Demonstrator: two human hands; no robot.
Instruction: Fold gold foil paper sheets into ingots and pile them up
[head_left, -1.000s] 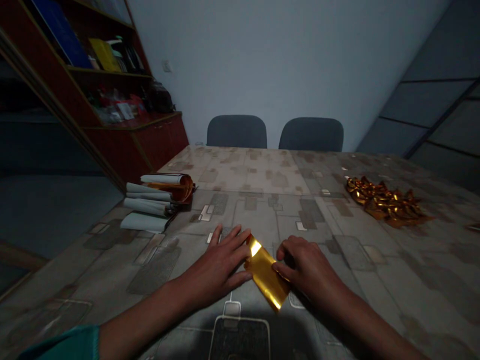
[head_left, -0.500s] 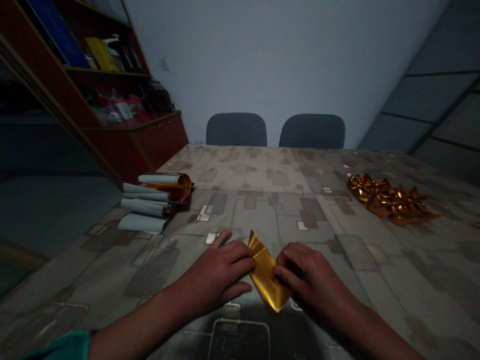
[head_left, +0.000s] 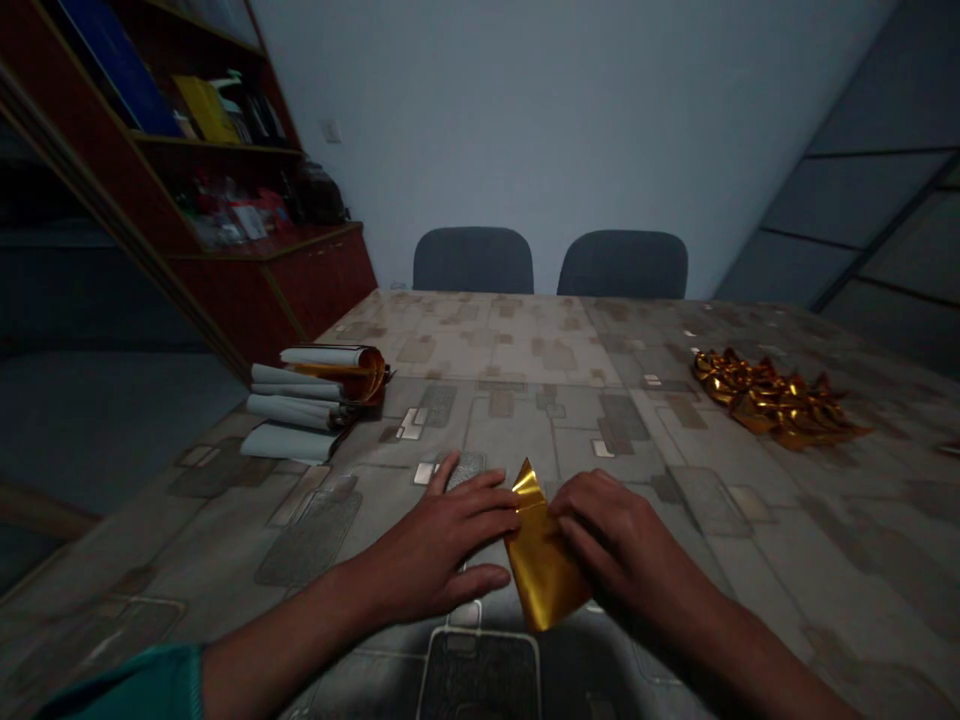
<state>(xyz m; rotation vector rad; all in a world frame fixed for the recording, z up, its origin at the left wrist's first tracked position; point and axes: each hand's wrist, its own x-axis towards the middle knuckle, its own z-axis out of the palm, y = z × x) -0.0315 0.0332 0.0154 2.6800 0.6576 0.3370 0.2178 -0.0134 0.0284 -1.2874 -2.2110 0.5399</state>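
At the far left of the patterned table (head_left: 480, 340), rolled grey-backed foil sheets (head_left: 296, 400) lie stacked. Next, the left hand (head_left: 442, 530) rests flat, fingers spread, their tips at the edge of a folded gold foil sheet (head_left: 544, 560) — lying between both hands. The right hand (head_left: 622, 530) curls over the sheet's right edge — pinching or only pressing, cannot tell. Far right sits a heap of gold foil bows (head_left: 772, 400).

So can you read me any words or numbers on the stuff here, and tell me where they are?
I can't read any words, numbers or signs here.
The blue book and yellow book on the wooden shelf: too blurred to read.
The white card on the shelf below: too small to read.
The gold foil sheet and rolled white sheets: no writing shows.
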